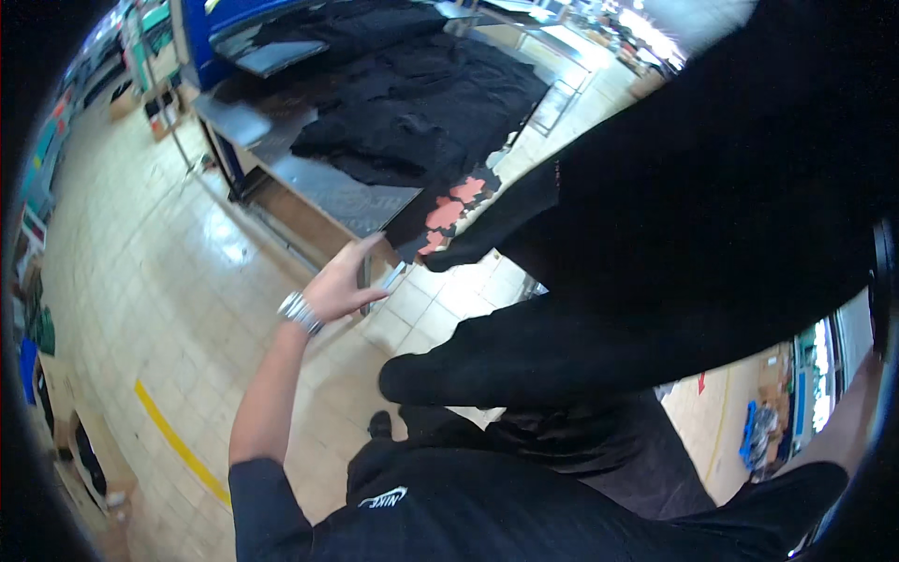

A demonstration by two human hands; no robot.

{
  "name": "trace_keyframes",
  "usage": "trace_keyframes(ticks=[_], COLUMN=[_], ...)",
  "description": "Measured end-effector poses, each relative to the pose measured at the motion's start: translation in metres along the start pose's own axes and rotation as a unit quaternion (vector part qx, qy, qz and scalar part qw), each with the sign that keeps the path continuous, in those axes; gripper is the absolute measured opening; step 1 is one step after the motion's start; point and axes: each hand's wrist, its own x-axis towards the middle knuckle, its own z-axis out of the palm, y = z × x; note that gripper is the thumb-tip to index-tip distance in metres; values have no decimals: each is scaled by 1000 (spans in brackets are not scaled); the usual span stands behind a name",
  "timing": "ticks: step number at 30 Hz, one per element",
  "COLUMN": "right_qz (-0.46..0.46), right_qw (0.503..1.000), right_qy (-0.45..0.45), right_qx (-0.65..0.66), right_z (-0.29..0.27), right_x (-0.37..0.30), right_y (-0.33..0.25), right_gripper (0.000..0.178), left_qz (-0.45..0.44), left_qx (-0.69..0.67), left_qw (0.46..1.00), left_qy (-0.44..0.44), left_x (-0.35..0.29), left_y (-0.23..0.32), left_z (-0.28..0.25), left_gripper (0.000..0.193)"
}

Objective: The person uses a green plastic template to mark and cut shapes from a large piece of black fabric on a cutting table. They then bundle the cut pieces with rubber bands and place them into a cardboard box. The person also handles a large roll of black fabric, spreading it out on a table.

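My left hand (345,283), with a metal watch on the wrist, is held out with thumb and fingers apart and nothing in it. It is beside the near corner of a metal-topped table (346,197). A large black hide-like sheet (655,234) hangs across the right half of the view, its lower edge drooping in front of my body. My right forearm (854,403) rises along the right rim, and the sheet and picture edge hide its hand. More black hides (412,112) lie rumpled on the table. Coral-pink patches (445,214) show by its near corner.
A blue upright post (201,42) stands at the table's far left. Below the top runs a brown panel (290,211). Yellow tape (178,440) marks the tiled floor at left. Cardboard boxes (94,450) sit at the lower left, and shelves with goods line the right rim.
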Motion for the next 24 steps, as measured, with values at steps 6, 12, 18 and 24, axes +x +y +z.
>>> trace_keyframes(ticks=[6, 12, 18, 24], right_qz=[31, 62, 95, 173], right_qw=[998, 994, 980, 917], right_qy=[-56, -88, -170, -338], right_qx=[-26, -4, 29, 124], right_z=[68, 151, 252, 382], right_x=[-26, -47, -86, -238], right_y=[37, 55, 59, -26], right_gripper=[43, 41, 40, 38], left_qz=[-112, -65, -41, 130], left_qx=[186, 126, -44, 124], left_qw=[976, 965, 998, 984], left_qy=[9, 223, -6, -16], left_x=[135, 175, 225, 410], left_y=[61, -92, -109, -97], left_z=[83, 91, 56, 38], left_gripper=[125, 32, 14, 20])
